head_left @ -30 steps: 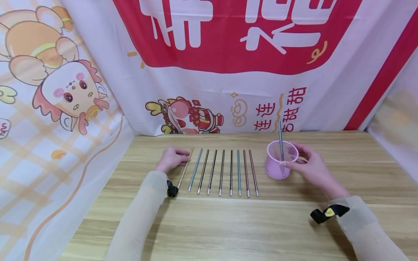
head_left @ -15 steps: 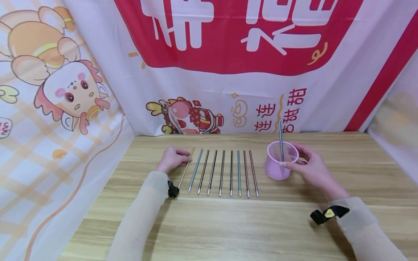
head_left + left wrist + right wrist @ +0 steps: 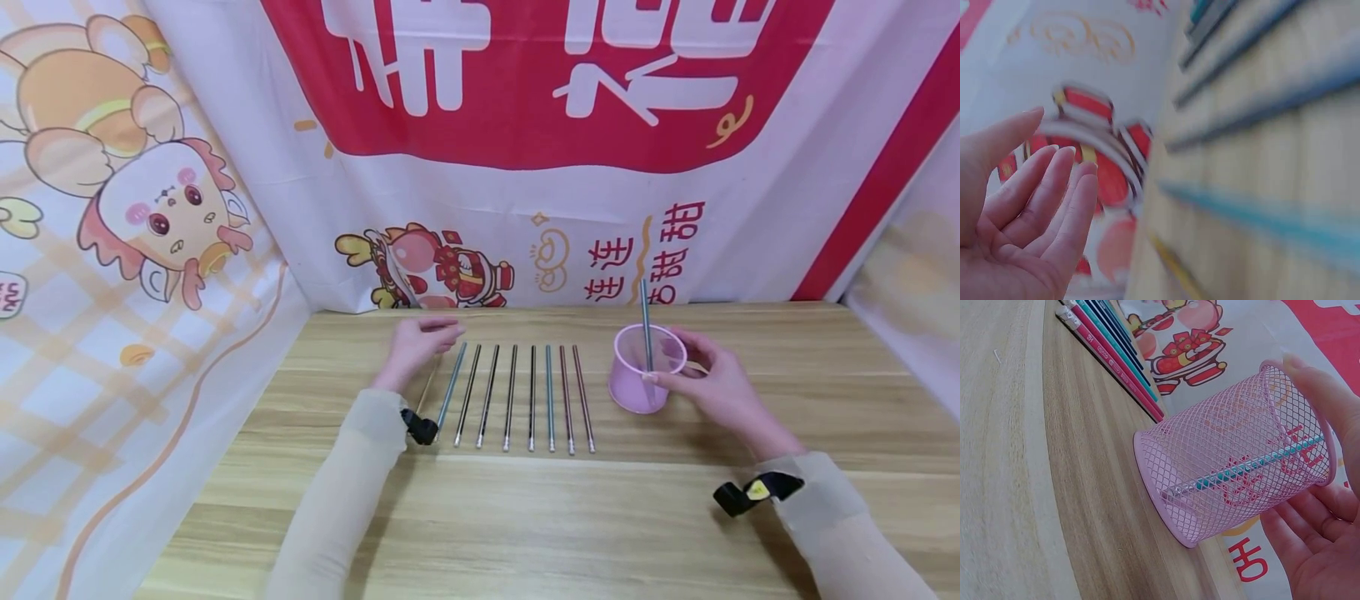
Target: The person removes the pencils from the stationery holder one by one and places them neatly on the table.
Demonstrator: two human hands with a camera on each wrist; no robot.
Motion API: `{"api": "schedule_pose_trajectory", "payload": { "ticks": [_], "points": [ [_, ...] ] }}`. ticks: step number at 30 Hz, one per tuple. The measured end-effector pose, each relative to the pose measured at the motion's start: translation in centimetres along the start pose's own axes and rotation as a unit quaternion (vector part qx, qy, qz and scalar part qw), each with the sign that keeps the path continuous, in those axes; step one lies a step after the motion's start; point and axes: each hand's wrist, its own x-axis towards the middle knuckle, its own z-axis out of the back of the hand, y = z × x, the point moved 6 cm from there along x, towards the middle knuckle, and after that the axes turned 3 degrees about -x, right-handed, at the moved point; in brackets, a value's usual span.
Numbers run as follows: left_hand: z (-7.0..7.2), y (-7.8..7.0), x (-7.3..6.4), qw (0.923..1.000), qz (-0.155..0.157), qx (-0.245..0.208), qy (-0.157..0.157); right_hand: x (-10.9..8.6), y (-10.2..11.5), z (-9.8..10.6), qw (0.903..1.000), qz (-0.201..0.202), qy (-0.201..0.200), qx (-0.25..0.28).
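My left hand (image 3: 420, 348) hovers over the far end of a gold pencil (image 3: 428, 387), its wrist camera covering the near end of that pencil. In the left wrist view the fingers (image 3: 1060, 212) are loosely bent, the thumb stands apart, and nothing lies between them. A blue pencil (image 3: 452, 385) lies just right of the gold one. My right hand (image 3: 708, 379) grips a pink mesh pencil cup (image 3: 626, 379) by the rim, thumb on the near side and fingers behind. One teal pencil (image 3: 1241, 470) leans inside the cup, eraser end down.
Right of the blue pencil, several dark, teal and dark red pencils (image 3: 532, 400) lie in a row, white erasers toward me. A printed cloth (image 3: 480, 192) hangs behind the wooden table (image 3: 540, 525), and another cloth (image 3: 150, 350) borders the left side.
My left hand has come away from the gold pencil, moving up and slightly right with its fingers loosened. The gold pencil still lies on the table. The right hand and cup stay put.
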Motion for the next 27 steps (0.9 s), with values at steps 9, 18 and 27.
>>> {"api": "schedule_pose_trajectory", "payload": {
  "ticks": [9, 18, 27],
  "points": [
    [-6.7, -4.4, -0.6, 0.9972, -0.046, -0.03, 0.051, 0.0, -0.1, 0.0, 1.0, 0.001, 0.001, -0.003],
    [-11.8, -6.6, -1.2, 0.9903, -0.098, 0.006, 0.098, 0.0, 0.0, -0.1, 1.0, 0.001, 0.002, 0.003],
    [-16.8, -6.7, -1.7, 0.9906, -0.098, -0.019, 0.094, 0.0, 0.1, 0.0, 0.9999, 0.012, -0.001, 0.006]
  ]
}}
